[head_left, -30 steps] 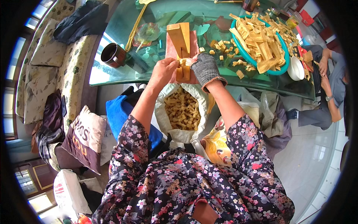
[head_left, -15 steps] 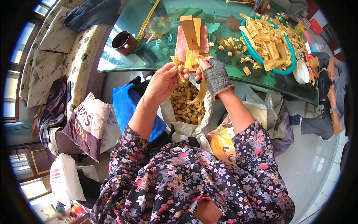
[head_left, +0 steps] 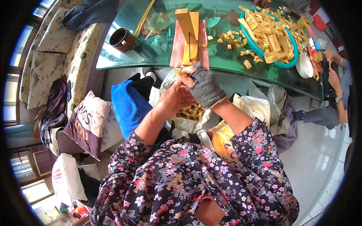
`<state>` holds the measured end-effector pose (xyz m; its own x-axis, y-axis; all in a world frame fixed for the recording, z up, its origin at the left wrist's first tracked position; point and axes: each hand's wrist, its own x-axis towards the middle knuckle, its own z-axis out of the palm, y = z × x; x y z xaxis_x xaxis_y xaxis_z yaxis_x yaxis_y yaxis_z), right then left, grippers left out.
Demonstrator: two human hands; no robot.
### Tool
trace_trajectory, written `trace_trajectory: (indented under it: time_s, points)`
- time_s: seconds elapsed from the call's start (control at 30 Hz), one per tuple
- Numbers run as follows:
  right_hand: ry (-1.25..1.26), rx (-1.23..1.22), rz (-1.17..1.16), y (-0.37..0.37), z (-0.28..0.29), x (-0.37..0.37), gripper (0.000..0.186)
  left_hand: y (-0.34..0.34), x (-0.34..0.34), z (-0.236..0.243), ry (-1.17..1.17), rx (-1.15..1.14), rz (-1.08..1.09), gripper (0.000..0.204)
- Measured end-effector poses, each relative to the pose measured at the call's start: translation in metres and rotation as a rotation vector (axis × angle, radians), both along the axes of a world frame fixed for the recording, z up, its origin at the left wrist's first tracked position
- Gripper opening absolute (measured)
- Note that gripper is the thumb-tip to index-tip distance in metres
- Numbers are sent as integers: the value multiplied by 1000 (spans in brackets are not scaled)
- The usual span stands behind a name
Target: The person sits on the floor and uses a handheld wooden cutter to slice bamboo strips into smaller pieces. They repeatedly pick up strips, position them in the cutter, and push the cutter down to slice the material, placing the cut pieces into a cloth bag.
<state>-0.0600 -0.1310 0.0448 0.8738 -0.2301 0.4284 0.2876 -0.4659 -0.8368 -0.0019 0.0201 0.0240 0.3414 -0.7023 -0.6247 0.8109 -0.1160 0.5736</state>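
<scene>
My right hand point(head_left: 206, 87), in a grey fingerless glove, is crossed over my left hand point(head_left: 172, 98) in front of the table edge. The right fingers are bent and pressed together around a pliable yellow strip point(head_left: 177, 72), of which only a small bit shows. My bare left thumb and finger meet it from below, the other left fingers stretching under the glove. Much of the strip is hidden by the hands. Below them, a white sack point(head_left: 183, 126) holds many small yellow knotted pieces point(head_left: 192, 112).
A wooden stand point(head_left: 190, 51) rests on a pink cloth point(head_left: 177, 52) on the glass table point(head_left: 158, 62). A teal basket point(head_left: 296, 47) is heaped with yellow strips point(head_left: 269, 35); cut bits lie beside it. There is a dark mug point(head_left: 122, 40) and a white bowl point(head_left: 304, 68). Another person's hands point(head_left: 333, 73) work at right.
The right hand has swung left and over the left hand. The strip that hung from the right fingers is now mostly hidden. My view has shifted slightly.
</scene>
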Motion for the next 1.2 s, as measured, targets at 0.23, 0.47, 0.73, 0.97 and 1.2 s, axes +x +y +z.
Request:
trace_trajectory:
  time_s: [0.23,0.47,0.73,0.97,1.2]
  points:
    - [191,279,250,4,-3,-2,28,-13,3,16,-84,28,222,27]
    - [135,468,83,8,9,0,25,-4,-1,6,-42,92,158,18]
    - [196,535,6,0,-19,11,20,-3,-10,46,-1595,516,-289,15]
    - [160,271,-114,4,-20,10,23,-15,-10,54,-500,169,307,14]
    - [155,66,48,-14,-26,11,8,-7,2,38,-216,142,447,12]
